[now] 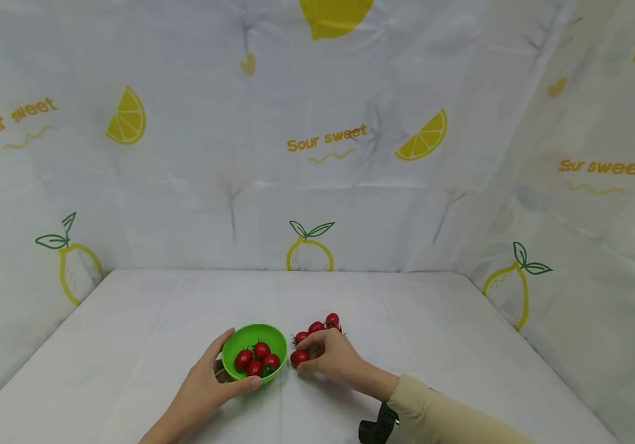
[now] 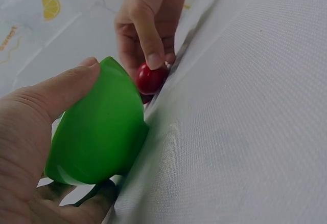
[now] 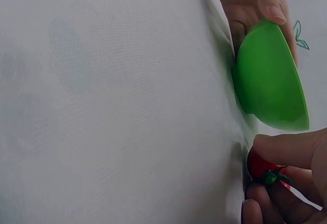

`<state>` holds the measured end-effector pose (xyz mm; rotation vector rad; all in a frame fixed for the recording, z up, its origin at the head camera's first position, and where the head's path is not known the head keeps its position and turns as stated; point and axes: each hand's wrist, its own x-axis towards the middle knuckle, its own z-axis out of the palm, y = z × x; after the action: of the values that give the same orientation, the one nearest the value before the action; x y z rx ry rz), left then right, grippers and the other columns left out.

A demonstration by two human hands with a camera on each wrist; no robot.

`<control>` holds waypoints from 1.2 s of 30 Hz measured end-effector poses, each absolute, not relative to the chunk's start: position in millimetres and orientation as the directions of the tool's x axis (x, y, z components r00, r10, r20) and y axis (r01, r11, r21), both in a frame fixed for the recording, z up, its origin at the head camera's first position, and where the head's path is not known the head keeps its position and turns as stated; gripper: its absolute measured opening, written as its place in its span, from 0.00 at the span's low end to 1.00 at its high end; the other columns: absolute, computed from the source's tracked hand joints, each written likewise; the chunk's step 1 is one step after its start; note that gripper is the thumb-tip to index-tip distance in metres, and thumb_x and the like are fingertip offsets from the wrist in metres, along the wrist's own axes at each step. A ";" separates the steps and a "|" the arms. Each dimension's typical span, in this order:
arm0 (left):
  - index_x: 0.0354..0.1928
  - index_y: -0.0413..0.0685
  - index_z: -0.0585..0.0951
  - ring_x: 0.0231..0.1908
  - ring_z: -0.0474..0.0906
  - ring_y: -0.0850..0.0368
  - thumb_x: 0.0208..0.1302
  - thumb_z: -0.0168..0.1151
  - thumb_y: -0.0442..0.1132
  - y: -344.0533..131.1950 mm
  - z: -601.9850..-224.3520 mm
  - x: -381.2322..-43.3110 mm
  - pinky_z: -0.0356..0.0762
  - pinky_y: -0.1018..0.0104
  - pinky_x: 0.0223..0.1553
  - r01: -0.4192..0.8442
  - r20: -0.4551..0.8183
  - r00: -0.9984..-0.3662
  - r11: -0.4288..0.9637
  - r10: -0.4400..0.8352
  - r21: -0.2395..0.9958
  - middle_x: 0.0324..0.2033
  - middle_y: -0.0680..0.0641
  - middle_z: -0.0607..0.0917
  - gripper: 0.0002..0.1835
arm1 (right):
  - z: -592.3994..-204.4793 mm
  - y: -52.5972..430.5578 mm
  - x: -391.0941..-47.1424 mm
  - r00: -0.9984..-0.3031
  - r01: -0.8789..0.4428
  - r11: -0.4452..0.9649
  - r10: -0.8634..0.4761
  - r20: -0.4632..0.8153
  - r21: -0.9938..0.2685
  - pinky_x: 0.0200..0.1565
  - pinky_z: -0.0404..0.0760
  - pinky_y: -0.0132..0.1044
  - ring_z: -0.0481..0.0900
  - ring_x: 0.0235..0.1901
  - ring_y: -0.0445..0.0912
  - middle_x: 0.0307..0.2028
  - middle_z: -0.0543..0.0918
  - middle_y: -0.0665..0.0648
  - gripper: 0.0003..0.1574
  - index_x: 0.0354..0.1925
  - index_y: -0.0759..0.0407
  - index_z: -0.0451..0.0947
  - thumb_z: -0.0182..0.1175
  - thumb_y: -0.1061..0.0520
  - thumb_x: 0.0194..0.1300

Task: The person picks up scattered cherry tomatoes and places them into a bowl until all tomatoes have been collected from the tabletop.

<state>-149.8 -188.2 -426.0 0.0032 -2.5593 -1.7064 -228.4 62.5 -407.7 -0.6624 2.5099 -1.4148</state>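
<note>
A green bowl (image 1: 231, 345) with several cherry tomatoes (image 1: 244, 359) inside stands on the white-covered table. My left hand (image 1: 206, 381) holds it from the left, thumb at the near rim and fingers round the far side. Just right of the bowl, my right hand (image 1: 335, 359) pinches one cherry tomato (image 3: 260, 165) between thumb and fingers. Its green stem end points back toward the palm in the right wrist view. Behind the right hand lie several more cherry tomatoes (image 1: 316, 327), partly hidden by the fingers.
White cloth covers the table (image 1: 145, 320), and a lemon-printed curtain (image 1: 195, 185) encloses its back and sides. A black device (image 1: 377, 425) hangs under the right sleeve (image 1: 434, 404) at the wrist.
</note>
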 end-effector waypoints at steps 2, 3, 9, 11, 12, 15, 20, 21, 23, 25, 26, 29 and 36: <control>0.75 0.53 0.57 0.61 0.71 0.38 0.48 0.79 0.54 -188.2 -425.9 -150.2 0.75 0.50 0.56 0.041 0.060 -0.997 0.386 -0.038 0.921 0.68 0.37 0.65 0.56 | -406.3 62.8 -228.8 -0.885 -0.279 0.443 -0.462 0.049 -0.852 0.32 0.80 0.33 0.78 0.31 0.45 0.33 0.83 0.50 0.18 0.40 0.61 0.86 0.78 0.65 0.48; 0.75 0.53 0.57 0.61 0.71 0.38 0.48 0.79 0.54 -188.3 -426.0 -150.3 0.75 0.50 0.56 0.042 0.062 -0.997 0.386 -0.039 0.921 0.68 0.38 0.65 0.56 | -405.8 62.8 -229.0 -0.886 -0.272 0.441 -0.462 0.044 -0.855 0.32 0.80 0.33 0.79 0.31 0.45 0.33 0.83 0.50 0.18 0.40 0.61 0.86 0.78 0.65 0.48; 0.75 0.54 0.58 0.61 0.71 0.39 0.47 0.79 0.53 -189.2 -426.9 -150.7 0.75 0.51 0.56 0.052 0.071 -0.997 0.379 -0.035 0.924 0.68 0.39 0.65 0.55 | -403.9 63.3 -228.9 -0.888 -0.246 0.432 -0.458 0.024 -0.867 0.30 0.80 0.34 0.81 0.32 0.46 0.35 0.84 0.49 0.18 0.40 0.60 0.86 0.78 0.63 0.48; 0.75 0.53 0.58 0.61 0.71 0.39 0.47 0.79 0.53 -189.5 -426.9 -150.5 0.75 0.51 0.56 0.053 0.072 -0.997 0.379 -0.035 0.924 0.68 0.39 0.65 0.55 | -403.9 63.9 -228.8 -0.886 -0.247 0.428 -0.463 0.024 -0.869 0.31 0.80 0.35 0.81 0.32 0.46 0.35 0.84 0.49 0.17 0.40 0.60 0.86 0.78 0.63 0.49; 0.75 0.53 0.58 0.61 0.71 0.38 0.47 0.79 0.53 -189.6 -426.8 -150.5 0.75 0.51 0.56 0.053 0.072 -0.997 0.379 -0.035 0.924 0.68 0.38 0.65 0.55 | -403.6 64.3 -228.6 -0.885 -0.246 0.428 -0.465 0.022 -0.870 0.31 0.80 0.35 0.81 0.32 0.46 0.35 0.84 0.49 0.17 0.40 0.60 0.86 0.77 0.63 0.49; 0.75 0.53 0.58 0.61 0.71 0.39 0.47 0.79 0.53 -189.4 -426.7 -150.6 0.75 0.52 0.57 0.052 0.070 -0.997 0.377 -0.034 0.925 0.69 0.39 0.65 0.56 | -402.9 66.0 -228.3 -0.885 -0.253 0.432 -0.466 0.026 -0.866 0.32 0.81 0.36 0.81 0.31 0.46 0.35 0.84 0.50 0.17 0.40 0.61 0.86 0.77 0.63 0.49; 0.75 0.53 0.58 0.61 0.71 0.40 0.47 0.80 0.53 -188.7 -426.4 -150.6 0.75 0.52 0.57 0.051 0.069 -0.997 0.368 -0.035 0.928 0.69 0.40 0.65 0.56 | -400.3 68.0 -228.2 -0.890 -0.247 0.443 -0.456 0.021 -0.862 0.33 0.80 0.37 0.81 0.32 0.46 0.35 0.83 0.51 0.16 0.40 0.60 0.86 0.77 0.62 0.50; 0.75 0.53 0.58 0.61 0.71 0.40 0.47 0.80 0.53 -188.5 -426.3 -150.5 0.75 0.52 0.57 0.050 0.068 -0.997 0.369 -0.036 0.928 0.69 0.40 0.65 0.56 | -400.2 68.2 -228.4 -0.891 -0.243 0.444 -0.454 0.018 -0.863 0.33 0.81 0.37 0.81 0.32 0.46 0.35 0.83 0.51 0.16 0.40 0.60 0.86 0.77 0.62 0.50; 0.75 0.53 0.58 0.61 0.72 0.41 0.47 0.80 0.53 -188.4 -426.0 -150.3 0.75 0.52 0.57 0.047 0.065 -0.997 0.372 -0.038 0.927 0.69 0.40 0.65 0.56 | -400.0 68.3 -229.1 -0.893 -0.233 0.442 -0.450 0.010 -0.866 0.32 0.81 0.36 0.81 0.32 0.46 0.35 0.83 0.51 0.16 0.40 0.60 0.86 0.76 0.62 0.51; 0.75 0.52 0.58 0.61 0.72 0.41 0.47 0.80 0.53 -188.3 -425.5 -150.1 0.75 0.52 0.56 0.044 0.063 -0.997 0.375 -0.040 0.926 0.69 0.40 0.65 0.56 | -400.0 68.4 -229.9 -0.894 -0.225 0.436 -0.448 0.006 -0.871 0.32 0.81 0.36 0.80 0.32 0.46 0.35 0.83 0.51 0.16 0.40 0.60 0.86 0.76 0.63 0.51; 0.75 0.52 0.58 0.61 0.72 0.41 0.47 0.80 0.53 -188.3 -425.3 -150.0 0.75 0.52 0.56 0.043 0.063 -0.997 0.378 -0.040 0.925 0.69 0.40 0.65 0.56 | -400.1 68.5 -230.3 -0.894 -0.224 0.433 -0.448 0.007 -0.873 0.32 0.81 0.36 0.81 0.31 0.45 0.35 0.83 0.51 0.16 0.40 0.61 0.85 0.76 0.63 0.51; 0.75 0.52 0.58 0.61 0.71 0.41 0.47 0.80 0.53 -188.3 -424.7 -150.0 0.75 0.52 0.57 0.044 0.063 -0.997 0.378 -0.040 0.925 0.69 0.40 0.65 0.56 | -399.9 68.9 -231.5 -0.893 -0.220 0.422 -0.449 0.008 -0.879 0.31 0.81 0.36 0.81 0.31 0.45 0.34 0.83 0.51 0.16 0.40 0.61 0.85 0.76 0.63 0.51; 0.75 0.52 0.57 0.61 0.71 0.41 0.48 0.79 0.52 -187.8 -425.3 -151.0 0.75 0.53 0.57 0.041 0.057 -0.998 0.363 -0.035 0.931 0.69 0.40 0.64 0.56 | -397.4 69.2 -233.0 -0.897 -0.201 0.403 -0.443 0.002 -0.893 0.30 0.82 0.37 0.80 0.30 0.45 0.34 0.83 0.52 0.17 0.41 0.62 0.85 0.75 0.63 0.51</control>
<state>-151.0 -187.8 -425.3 -0.0050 -2.5375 -1.7360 -233.0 69.2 -397.4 -0.5677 2.4253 -1.4933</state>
